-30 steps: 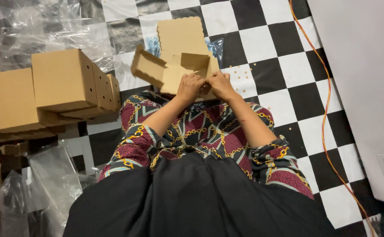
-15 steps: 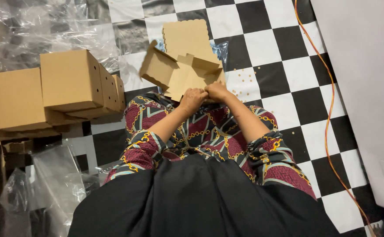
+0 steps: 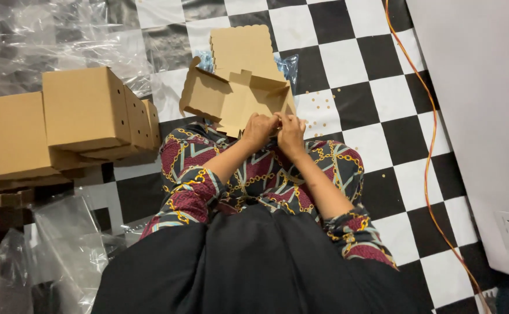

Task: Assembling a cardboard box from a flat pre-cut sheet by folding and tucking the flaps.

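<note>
A half-folded brown cardboard box (image 3: 231,93) with scalloped flaps rests on my lap and the checkered floor in front of me. My left hand (image 3: 259,129) and my right hand (image 3: 291,131) sit side by side at its near edge, both pinching the cardboard there. The box's flaps stand open to the left and at the back. My fingertips are partly hidden behind the near wall of the box.
Folded brown boxes (image 3: 86,110) are stacked at the left, with another (image 3: 7,136) beside them. Clear plastic sheeting (image 3: 51,35) lies at the upper left and lower left. An orange cable (image 3: 426,145) runs along a white wall panel (image 3: 481,116) on the right.
The box has tilted and come lower towards my lap. My two hands have moved closer together along its near edge.
</note>
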